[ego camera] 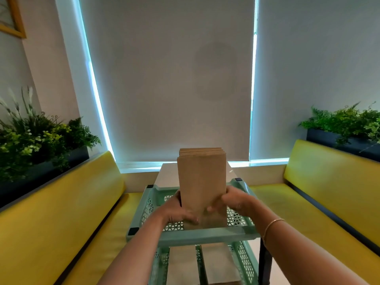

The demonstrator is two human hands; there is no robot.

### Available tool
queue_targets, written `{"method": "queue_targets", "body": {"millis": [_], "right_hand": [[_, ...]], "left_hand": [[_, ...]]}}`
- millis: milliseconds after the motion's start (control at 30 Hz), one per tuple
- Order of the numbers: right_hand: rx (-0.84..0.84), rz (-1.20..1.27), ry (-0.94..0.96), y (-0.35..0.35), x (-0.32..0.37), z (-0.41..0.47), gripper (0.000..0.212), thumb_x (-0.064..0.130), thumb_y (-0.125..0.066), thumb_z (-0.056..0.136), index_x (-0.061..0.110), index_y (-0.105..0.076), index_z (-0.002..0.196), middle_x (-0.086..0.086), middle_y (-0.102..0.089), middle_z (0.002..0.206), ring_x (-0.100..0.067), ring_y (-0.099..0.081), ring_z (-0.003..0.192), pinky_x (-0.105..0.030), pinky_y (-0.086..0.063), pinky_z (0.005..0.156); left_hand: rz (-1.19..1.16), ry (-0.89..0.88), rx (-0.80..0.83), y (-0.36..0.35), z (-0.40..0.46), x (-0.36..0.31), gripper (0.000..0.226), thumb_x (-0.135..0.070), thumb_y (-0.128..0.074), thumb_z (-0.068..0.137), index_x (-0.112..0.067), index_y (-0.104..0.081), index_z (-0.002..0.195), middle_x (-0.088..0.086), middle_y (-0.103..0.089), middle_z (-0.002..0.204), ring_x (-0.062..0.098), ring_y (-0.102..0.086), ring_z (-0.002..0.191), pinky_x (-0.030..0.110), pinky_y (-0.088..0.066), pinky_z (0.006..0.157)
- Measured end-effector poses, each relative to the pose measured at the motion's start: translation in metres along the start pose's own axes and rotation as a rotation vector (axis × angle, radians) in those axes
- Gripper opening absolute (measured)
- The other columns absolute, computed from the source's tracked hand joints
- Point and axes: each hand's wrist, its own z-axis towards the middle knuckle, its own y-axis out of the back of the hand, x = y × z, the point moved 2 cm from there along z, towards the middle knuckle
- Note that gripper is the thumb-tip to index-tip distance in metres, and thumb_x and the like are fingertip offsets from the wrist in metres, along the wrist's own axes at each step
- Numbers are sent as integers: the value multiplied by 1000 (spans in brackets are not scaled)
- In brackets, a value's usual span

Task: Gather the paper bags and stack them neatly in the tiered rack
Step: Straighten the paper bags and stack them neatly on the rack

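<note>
A stack of flat brown paper bags (202, 188) is held upright on its lower edge over the top tier of a mint-green perforated plastic tiered rack (205, 236); the left hand (178, 212) and right hand (230, 202) are curled round its lower sides; squaring up seems in hand; next, the stack likely needs laying flat inside that tier.

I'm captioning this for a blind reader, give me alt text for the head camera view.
Two hands, left hand and right hand, hold a stack of brown paper bags upright in the top tier of a green rack on a table. Yellow benches flank it, with grey blinds and plants behind.
</note>
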Motion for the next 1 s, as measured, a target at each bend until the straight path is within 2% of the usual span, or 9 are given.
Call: {"method": "queue_targets", "body": {"millis": [133,267,367,467,533,767,833,900,1000], "right_hand": [[-211,97,199,39,64,-9,65,-2,-82,59,11,-53,115,-13,-62,111,-24,-61,97,-28,-52,77],[-171,-439,205,59,121,-19,72,1,-79,68,18,-43,128,-5,-58,100,-20,-57,89,-24,-47,75],[-204,-748,94,64,127,-23,58,2,-75,70,14,-54,122,-2,-58,97,-19,-54,89,-26,-44,74],[-260,-679,25,66,99,-28,37,-3,-71,69,3,-66,105,-6,-65,96,-17,-54,85,-21,-43,64],[-326,-515,-17,59,65,-25,31,-8,-69,67,0,-69,97,-8,-66,92,-18,-56,84,-24,-47,71],[-361,-258,-260,18,-21,3,19,-7,-65,66,2,-63,83,-18,-65,98,-31,-61,98,-43,-52,89],[-299,-308,-289,21,-11,3,30,-1,-68,65,0,-63,95,-14,-63,101,-30,-59,106,-40,-51,93],[-299,-350,-253,28,9,-2,58,5,-71,62,0,-54,117,-13,-60,110,-29,-55,111,-35,-49,91],[-320,-582,-81,28,49,-15,106,9,-82,62,3,-16,145,-17,-36,143,-29,-36,129,-33,-37,103]], "left_hand": [[0,-14,-14,-1,-2,-3,90,-8,-86,56,-17,-41,133,-4,-60,111,18,-58,106,37,-49,96],[103,-79,-38,4,-9,-19,83,-6,-82,62,-16,-38,132,-6,-58,107,17,-57,104,33,-49,94],[232,-88,-41,27,-13,-38,81,-14,-84,62,-15,-38,129,4,-57,121,23,-58,106,35,-51,91],[519,-77,-67,58,-19,-66,68,-15,-81,63,-19,-46,121,3,-58,111,19,-59,95,28,-52,76],[628,-46,-63,71,-22,-84,65,-14,-81,60,-24,-50,117,-1,-57,103,18,-59,90,27,-53,72],[824,144,88,53,-11,-62,87,-20,-78,62,-21,-30,135,7,-51,120,23,-51,103,36,-50,86],[840,138,77,53,-9,-58,91,-21,-78,60,-22,-27,136,8,-50,120,23,-48,104,38,-50,87],[861,138,77,53,-8,-59,93,-23,-78,60,-22,-26,137,8,-50,120,22,-46,104,40,-49,88],[890,126,69,51,-7,-60,94,-24,-78,61,-21,-25,138,9,-48,123,23,-44,107,37,-48,88]]}}
